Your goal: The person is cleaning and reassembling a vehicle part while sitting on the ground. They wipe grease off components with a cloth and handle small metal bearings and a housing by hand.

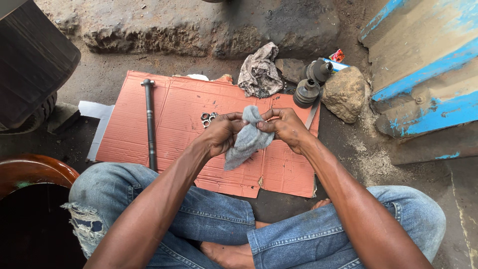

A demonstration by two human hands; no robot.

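Grey cloth: a soft grey cloth (247,139) hangs between both hands, above the orange cardboard sheet; its upper end is bunched at the fingertips and its lower end droops toward the person's lap.
Left hand: the left hand (222,133) pinches the upper left of the cloth, fingers curled and pressed onto the fabric, thumb on top.
Right hand: the right hand (285,125) grips the upper right of the cloth, fingers closed on a fold; whether anything is wrapped inside the fold cannot be told.
Hands together: they sit just beside each other, the cloth's bunched top between them.
Cardboard: a flattened orange cardboard sheet (174,114) lies on the dirt ground under the hands.
Metal pieces: a few small shiny ring-like parts (207,118) lie on the cardboard, just left of the left hand's fingers.
Shaft: a long dark metal shaft (150,124) lies on the cardboard's left part, well apart from the hands.
Rag: a crumpled, stained rag (259,72) rests at the far edge of the cardboard.
Rubber boots: two black ribbed rubber boots (308,87) sit beside the rag, against a rock (345,93).
Legs: blue jeans (214,219) cover the person's crossed legs.
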